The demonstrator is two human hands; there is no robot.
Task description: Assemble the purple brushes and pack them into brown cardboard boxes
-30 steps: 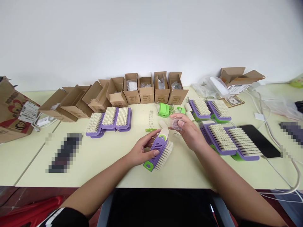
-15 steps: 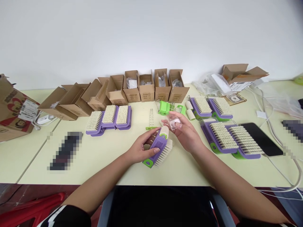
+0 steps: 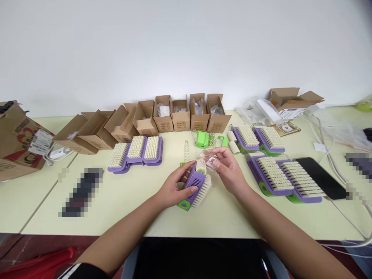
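Note:
My left hand [image 3: 181,186] is closed around a purple and green brush [image 3: 194,181], held tilted on its side with its cream bristles facing right. A cream roller [image 3: 200,165] sits at the brush's upper end. Between the fingers of my right hand [image 3: 228,168] is a clear plastic cover [image 3: 209,159], close against the roller end; whether the two touch I cannot tell. Just beyond lie a wire spring [image 3: 186,150], a bright green plastic part [image 3: 201,139] and loose cream rollers [image 3: 233,146].
Several open cardboard boxes [image 3: 181,121] line the wall side. Purple brush bodies [image 3: 136,151] stand at left, and more brushes [image 3: 274,176] at right beside a black tablet [image 3: 321,176]. White cables [image 3: 328,147] run along the right side. A pixelated dark object [image 3: 84,192] lies at left.
My right hand has turned the clear cover and brought it down nearer the roller end of the brush. My left hand keeps its grip. The camera view has tilted slightly upward.

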